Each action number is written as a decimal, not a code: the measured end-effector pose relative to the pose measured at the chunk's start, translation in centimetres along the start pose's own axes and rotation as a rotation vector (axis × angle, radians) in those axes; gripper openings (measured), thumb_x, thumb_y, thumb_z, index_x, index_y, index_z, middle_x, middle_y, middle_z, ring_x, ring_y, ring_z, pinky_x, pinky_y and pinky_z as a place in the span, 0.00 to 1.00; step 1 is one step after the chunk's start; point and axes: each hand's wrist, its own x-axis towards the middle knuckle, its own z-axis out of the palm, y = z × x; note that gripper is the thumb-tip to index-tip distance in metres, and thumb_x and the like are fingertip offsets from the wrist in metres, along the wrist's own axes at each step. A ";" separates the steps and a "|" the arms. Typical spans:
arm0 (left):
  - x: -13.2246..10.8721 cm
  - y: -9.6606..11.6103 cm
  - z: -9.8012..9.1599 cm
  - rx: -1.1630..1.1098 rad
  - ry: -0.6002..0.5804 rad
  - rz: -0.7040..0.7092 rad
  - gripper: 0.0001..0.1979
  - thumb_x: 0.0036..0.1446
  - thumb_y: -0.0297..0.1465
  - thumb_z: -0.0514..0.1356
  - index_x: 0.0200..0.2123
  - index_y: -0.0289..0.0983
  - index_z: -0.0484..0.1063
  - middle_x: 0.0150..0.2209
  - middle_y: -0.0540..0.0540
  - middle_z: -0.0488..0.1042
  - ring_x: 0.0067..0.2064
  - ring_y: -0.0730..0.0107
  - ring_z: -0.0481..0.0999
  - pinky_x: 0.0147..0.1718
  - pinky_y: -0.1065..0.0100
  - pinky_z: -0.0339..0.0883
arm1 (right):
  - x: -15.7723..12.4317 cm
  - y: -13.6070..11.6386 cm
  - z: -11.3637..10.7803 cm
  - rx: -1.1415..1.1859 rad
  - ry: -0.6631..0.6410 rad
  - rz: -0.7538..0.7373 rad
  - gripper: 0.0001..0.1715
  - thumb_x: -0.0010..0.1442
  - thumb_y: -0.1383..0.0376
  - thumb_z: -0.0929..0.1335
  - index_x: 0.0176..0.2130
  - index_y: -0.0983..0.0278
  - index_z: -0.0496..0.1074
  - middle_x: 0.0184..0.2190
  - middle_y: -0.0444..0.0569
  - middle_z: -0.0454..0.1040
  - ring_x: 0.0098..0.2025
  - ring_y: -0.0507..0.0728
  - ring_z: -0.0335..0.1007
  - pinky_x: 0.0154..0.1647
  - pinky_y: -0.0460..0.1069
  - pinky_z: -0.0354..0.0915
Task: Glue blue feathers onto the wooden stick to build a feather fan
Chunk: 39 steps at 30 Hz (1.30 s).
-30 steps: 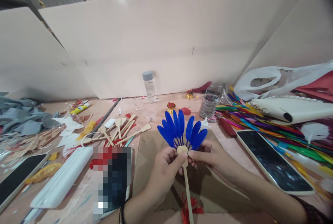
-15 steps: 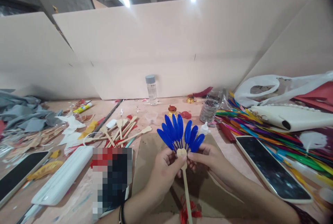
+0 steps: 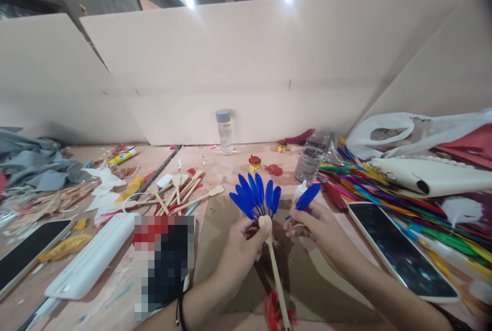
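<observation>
My left hand [image 3: 246, 241] grips the top of a wooden fan handle [image 3: 275, 269], thumb pressed near its rounded head. Several blue feathers [image 3: 251, 192] fan upward from behind that head, leaving a spread shape. A red tassel [image 3: 273, 308] hangs around the handle's lower end. To the right, my right hand [image 3: 310, 223] pinches a single loose blue feather [image 3: 308, 197] between thumb and fingers, apart from the fan. Behind this feather stands a white glue bottle [image 3: 301, 190], partly hidden. Both hands are above a brown board [image 3: 326, 280].
Phones lie at right [image 3: 402, 249] and far left [image 3: 34, 251], beside a white power bank [image 3: 92, 256]. More wooden handles [image 3: 180, 190] are piled at left. Colourful feathers [image 3: 369, 198] spread at right near a jar [image 3: 307, 163]. A clear bottle [image 3: 224, 133] stands by the white partition [image 3: 246, 64].
My right hand has moved right, away from the fan, carrying one blue feather out of it. My left hand still holds the fan handle, which has shifted slightly left at its head.
</observation>
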 end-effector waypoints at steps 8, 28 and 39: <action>1.2 -0.3 -1.1 0.106 -0.035 -0.042 0.21 0.44 0.38 0.75 0.38 0.38 0.72 0.24 0.56 0.72 0.18 0.75 0.67 0.14 0.75 0.56 | 0.1 -0.5 0.3 -0.119 -0.053 -0.013 0.25 0.46 0.48 0.79 0.34 0.61 0.72 0.29 0.47 0.80 0.25 0.57 0.80 0.28 0.53 0.78; 0.6 2.2 -1.6 0.088 -0.010 0.165 0.13 0.57 0.42 0.69 0.29 0.38 0.79 0.24 0.48 0.78 0.25 0.68 0.73 0.24 0.70 0.61 | -0.8 0.3 0.1 -0.417 -0.315 -0.208 0.15 0.62 0.52 0.72 0.31 0.60 0.76 0.25 0.45 0.74 0.26 0.56 0.68 0.28 0.50 0.63; 1.1 1.9 -1.7 -0.103 0.054 0.087 0.15 0.52 0.41 0.73 0.32 0.36 0.79 0.30 0.44 0.83 0.30 0.66 0.79 0.23 0.72 0.66 | 1.2 -0.8 -2.6 -0.444 0.222 -0.500 0.16 0.64 0.52 0.69 0.31 0.58 0.64 0.28 0.42 0.63 0.31 0.56 0.60 0.35 0.51 0.58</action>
